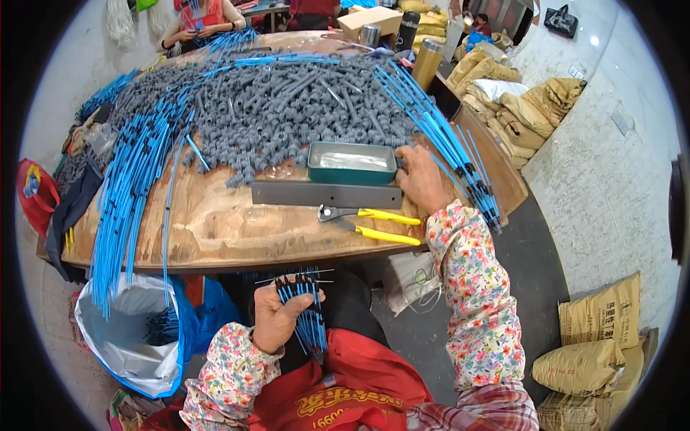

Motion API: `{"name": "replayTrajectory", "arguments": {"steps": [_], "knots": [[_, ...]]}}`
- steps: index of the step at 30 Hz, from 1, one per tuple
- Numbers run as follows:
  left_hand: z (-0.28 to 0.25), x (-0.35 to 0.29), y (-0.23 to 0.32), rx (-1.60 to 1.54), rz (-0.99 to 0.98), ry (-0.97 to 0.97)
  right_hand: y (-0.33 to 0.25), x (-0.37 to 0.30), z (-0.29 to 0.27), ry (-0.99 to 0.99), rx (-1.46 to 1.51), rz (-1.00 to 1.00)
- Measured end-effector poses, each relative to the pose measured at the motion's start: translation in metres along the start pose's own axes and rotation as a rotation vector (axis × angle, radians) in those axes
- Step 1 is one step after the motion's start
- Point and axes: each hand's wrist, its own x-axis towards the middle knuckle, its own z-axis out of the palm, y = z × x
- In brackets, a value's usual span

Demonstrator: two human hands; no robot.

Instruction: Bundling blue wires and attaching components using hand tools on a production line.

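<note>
Left hand (277,320) clenches a bundle of blue tubes (307,316) below the desk (215,223).
Right hand (420,179) rests beside the green tray (352,163), grip unclear, near the grey fittings (287,115).

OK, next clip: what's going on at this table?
A person sits at a wooden table. Their left hand grips a small bundle of blue rods with dark end caps over the lap. Their right hand reaches to the table beside a teal metal tray. Yellow-handled pliers and a grey metal bar lie in front of it. Behind is a heap of grey fittings and more blue rods.
</note>
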Motion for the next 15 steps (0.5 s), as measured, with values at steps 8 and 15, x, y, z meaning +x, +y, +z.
{"name": "replayTrajectory", "arguments": {"steps": [8, 15], "knots": [[-0.003, 0.002, 0.006, -0.003, 0.012, 0.012, 0.012, -0.003, -0.022, -0.064, 0.364, 0.286], [-0.003, 0.002, 0.003, 0.013, 0.015, 0.000, 0.015, -0.009, -0.044, -0.146, 0.728, 0.748]]}}
